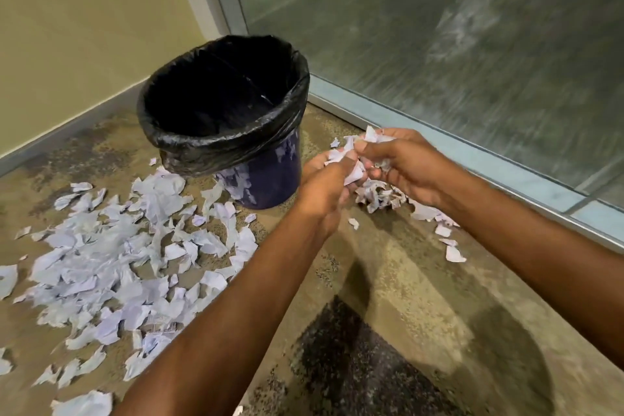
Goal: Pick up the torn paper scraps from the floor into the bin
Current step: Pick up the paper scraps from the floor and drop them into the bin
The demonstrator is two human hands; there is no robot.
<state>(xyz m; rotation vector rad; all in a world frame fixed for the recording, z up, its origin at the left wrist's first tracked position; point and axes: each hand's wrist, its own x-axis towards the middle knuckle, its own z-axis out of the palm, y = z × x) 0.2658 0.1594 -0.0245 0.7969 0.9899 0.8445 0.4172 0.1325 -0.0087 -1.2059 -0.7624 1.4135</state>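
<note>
A dark blue bin lined with a black bag stands on the floor near the corner, its mouth open. Just right of it, my left hand and my right hand are pressed together around a bunch of white paper scraps. Both hands grip the bunch, a little above the floor. More crumpled scraps lie right under my hands. A wide spread of torn scraps covers the floor left of and in front of the bin.
A glass panel with a metal frame runs along the right side. A beige wall with a skirting board closes the left. A few scraps lie by the frame. A dark floor patch sits between my forearms.
</note>
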